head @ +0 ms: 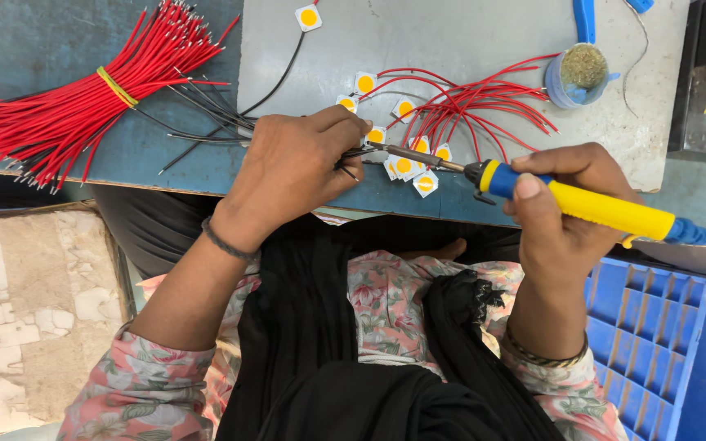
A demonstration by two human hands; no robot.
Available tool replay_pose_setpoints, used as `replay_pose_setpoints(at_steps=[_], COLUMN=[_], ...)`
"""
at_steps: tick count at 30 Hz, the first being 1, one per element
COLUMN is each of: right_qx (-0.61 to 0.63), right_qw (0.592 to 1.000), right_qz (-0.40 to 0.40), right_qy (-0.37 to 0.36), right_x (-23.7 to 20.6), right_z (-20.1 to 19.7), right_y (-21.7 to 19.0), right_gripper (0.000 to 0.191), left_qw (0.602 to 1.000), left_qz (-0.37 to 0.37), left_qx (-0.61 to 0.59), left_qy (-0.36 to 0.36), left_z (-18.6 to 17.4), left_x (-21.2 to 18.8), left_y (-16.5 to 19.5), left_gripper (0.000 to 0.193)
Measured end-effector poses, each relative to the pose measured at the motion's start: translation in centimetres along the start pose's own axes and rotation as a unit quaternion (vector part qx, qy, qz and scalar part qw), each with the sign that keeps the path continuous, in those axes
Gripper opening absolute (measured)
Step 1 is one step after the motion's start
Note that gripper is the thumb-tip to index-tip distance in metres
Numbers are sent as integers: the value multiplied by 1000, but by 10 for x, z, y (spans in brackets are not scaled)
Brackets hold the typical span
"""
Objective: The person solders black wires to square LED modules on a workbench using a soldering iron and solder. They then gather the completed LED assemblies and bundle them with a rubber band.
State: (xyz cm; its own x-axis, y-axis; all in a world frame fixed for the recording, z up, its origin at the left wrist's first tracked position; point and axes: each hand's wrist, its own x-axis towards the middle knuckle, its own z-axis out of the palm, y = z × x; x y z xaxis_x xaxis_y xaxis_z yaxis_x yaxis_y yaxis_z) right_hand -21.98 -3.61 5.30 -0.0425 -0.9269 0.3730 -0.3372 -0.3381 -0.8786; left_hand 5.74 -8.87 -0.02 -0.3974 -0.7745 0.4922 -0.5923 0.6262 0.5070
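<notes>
Soldering bench, two hands working on small square LED chips

We are holding one soldering iron [582, 202], yellow grip with blue collar, our right hand [561, 214] wrapping closed around it, its tip reaching a chip [377, 135] at the fingertips of our left hand [292, 167]; the left fingers are pinching shut over black wires [206, 122], though we cannot tell exactly what they are gripping. We are counting about ten LED chips [406, 167] on the grey board [451, 41], most clustering between the hands, one [309, 17] lying apart at the top edge. One banded bundle of red wires [67, 106] is lying left; one tip-cleaner pot [582, 75] is sitting upper right; one blue crate [663, 343] is standing lower right
</notes>
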Motion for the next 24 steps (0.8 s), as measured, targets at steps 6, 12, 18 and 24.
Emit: replay_pose_setpoints(at_steps=[6, 12, 18, 24], right_qx=[-14, -7, 5, 9], right_qw=[1000, 1000, 1000, 1000], right_qz=[-2, -3, 2, 4], right_qy=[-22, -27, -10, -9], right_x=[-5, -5, -3, -3], right_z=[-6, -6, -8, -9], right_y=[12, 14, 12, 15], right_gripper=[20, 20, 22, 19], left_qw=[1000, 1000, 1000, 1000], left_qz=[0, 0, 1, -2], left_qx=[6, 12, 9, 7], left_qy=[-4, -3, -4, -7], left_z=[1, 2, 1, 1], left_x=[-1, -1, -1, -1], left_y=[-1, -1, -1, -1], left_gripper=[22, 23, 25, 26])
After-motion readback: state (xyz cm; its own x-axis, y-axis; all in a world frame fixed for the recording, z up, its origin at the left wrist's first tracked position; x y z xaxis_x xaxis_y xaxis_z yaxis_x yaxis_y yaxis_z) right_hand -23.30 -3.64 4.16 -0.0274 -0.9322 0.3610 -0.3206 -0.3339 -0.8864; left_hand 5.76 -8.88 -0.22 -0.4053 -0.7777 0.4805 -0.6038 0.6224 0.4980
